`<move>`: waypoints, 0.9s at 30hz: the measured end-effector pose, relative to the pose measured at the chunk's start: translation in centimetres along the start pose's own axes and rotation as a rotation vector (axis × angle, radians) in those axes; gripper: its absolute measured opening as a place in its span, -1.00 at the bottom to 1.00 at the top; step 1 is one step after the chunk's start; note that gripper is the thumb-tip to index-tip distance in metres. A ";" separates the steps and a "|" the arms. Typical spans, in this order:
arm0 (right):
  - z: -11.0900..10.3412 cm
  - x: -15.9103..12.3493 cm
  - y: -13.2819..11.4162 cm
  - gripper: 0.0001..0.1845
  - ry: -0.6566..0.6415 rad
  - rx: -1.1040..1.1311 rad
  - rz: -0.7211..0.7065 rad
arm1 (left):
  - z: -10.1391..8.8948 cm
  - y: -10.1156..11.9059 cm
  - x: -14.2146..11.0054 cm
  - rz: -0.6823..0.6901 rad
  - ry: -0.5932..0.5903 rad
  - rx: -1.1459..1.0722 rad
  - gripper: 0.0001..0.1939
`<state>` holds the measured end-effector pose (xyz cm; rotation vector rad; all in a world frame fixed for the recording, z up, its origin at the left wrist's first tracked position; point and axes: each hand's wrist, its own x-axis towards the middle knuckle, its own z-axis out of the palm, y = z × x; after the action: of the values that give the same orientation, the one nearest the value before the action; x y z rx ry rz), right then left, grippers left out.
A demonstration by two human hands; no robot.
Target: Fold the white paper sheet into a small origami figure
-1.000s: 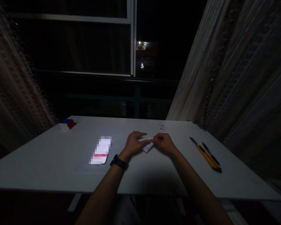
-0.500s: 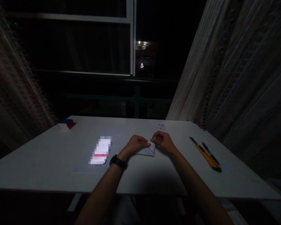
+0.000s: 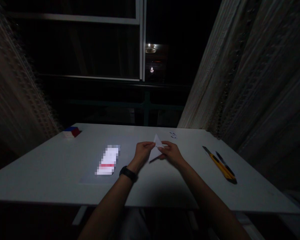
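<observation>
Between my hands is a small folded piece of white paper, its pointed tip turned away from me. My left hand pinches its left edge; a dark watch is on that wrist. My right hand grips the paper from the right, thumb on top and fingers partly hidden beneath. The paper looks raised a little and tilted above the white table.
Left of my hands a lit phone, its screen blurred, lies on a pale sheet. A yellow utility knife and a dark pen lie right. A coloured block and small dark-marked scraps sit farther back.
The folded paper has turned and come up off the table, its point now facing away. My right hand has shifted its hold, and my left hand moved slightly with it.
</observation>
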<state>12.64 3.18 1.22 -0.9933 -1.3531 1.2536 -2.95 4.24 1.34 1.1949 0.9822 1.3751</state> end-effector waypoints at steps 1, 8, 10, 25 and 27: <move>0.0 0.1 0.0 -0.48 0.015 -0.004 -0.012 | 0.0 0.0 0.0 0.008 0.001 -0.009 -0.69; 0.0 0.2 -0.1 -0.52 0.057 -0.025 -0.019 | -0.2 0.0 0.0 0.030 -0.066 -0.028 -0.68; 0.0 0.1 -0.1 -0.52 0.046 -0.022 -0.033 | -0.1 0.1 0.0 0.003 -0.070 -0.036 -0.67; 0.4 -0.2 -0.4 -0.55 0.093 0.237 0.204 | 0.6 0.4 -0.7 0.025 -0.097 0.056 -0.71; 0.5 0.0 -0.3 -0.56 0.112 0.273 0.220 | 0.7 0.5 -0.8 0.018 -0.119 0.060 -0.70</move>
<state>12.17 3.07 1.53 -1.0205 -0.9750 1.4794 -2.37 3.35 1.78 1.3173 0.9360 1.2810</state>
